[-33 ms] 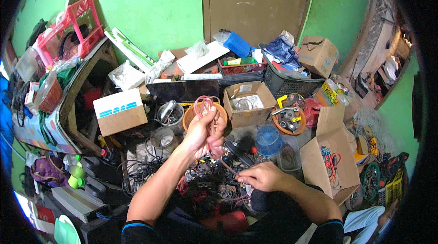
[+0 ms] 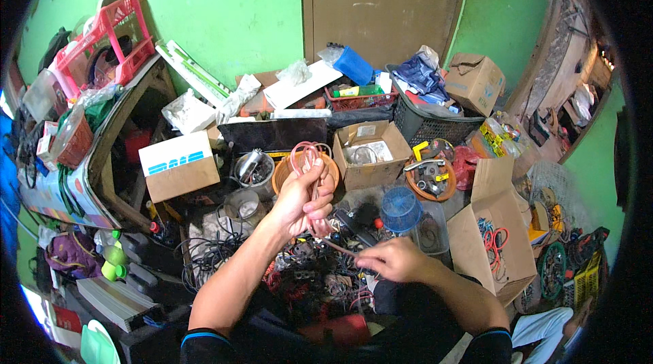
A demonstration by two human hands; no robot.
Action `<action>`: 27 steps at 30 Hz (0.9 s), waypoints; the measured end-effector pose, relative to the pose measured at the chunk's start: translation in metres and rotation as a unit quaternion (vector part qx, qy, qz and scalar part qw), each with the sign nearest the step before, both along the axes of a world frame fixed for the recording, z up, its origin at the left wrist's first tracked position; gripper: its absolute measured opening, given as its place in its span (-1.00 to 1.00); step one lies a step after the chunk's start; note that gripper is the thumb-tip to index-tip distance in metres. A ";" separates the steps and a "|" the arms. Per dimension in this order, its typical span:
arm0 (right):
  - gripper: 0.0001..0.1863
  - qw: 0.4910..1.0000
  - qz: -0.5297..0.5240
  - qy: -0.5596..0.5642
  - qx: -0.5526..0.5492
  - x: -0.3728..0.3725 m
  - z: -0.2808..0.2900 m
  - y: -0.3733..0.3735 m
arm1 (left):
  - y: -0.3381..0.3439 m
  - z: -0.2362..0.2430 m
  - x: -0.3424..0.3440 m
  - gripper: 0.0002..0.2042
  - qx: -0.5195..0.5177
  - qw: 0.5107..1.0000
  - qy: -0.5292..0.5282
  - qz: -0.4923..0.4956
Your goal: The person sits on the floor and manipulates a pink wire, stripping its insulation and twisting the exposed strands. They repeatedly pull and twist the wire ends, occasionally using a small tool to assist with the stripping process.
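My left hand (image 2: pixel 303 201) is closed around a looped bundle of thin pinkish-red cable (image 2: pixel 304 152), held up in front of an orange bowl (image 2: pixel 281 172). Loops stick out above the fingers, and the lower part of the bundle shows below them. A single length of the cable runs down to the right, where my right hand (image 2: pixel 396 260) pinches it between thumb and fingers. Underneath both hands lies a dense heap of tangled wires and small parts (image 2: pixel 306 262), partly hidden by my forearms.
Ahead stand a small cardboard box (image 2: pixel 371 172), a metal-filled orange basin (image 2: pixel 431 180) and a blue round basket (image 2: pixel 401 209). An open carton with red cable (image 2: pixel 493 255) is at right. Black cables (image 2: pixel 211 255) spread at left. Someone's light-blue trouser leg (image 2: pixel 544 326) shows lower right.
My right hand has moved slightly up and to the right with the strand. The bundle in my left hand has shifted a little, and its lower loops sit higher.
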State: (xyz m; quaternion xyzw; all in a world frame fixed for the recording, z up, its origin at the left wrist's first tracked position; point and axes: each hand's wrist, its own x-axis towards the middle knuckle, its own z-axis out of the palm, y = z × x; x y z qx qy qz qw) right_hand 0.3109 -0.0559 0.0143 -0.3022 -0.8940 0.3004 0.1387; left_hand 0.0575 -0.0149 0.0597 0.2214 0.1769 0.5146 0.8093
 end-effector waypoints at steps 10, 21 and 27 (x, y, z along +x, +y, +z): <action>-0.82 0.938 -0.148 0.200 0.241 0.013 0.043 0.019 | -0.023 -0.009 0.042 -0.54 0.291 0.728 0.584 -0.209; -0.89 0.883 -0.336 0.321 0.068 0.040 0.033 0.023 | -0.021 -0.022 0.057 -0.69 0.229 0.850 0.465 -0.093; -0.85 0.953 -0.149 0.216 0.152 -0.013 0.029 -0.014 | -0.025 -0.034 0.074 -0.69 0.239 0.866 0.408 0.163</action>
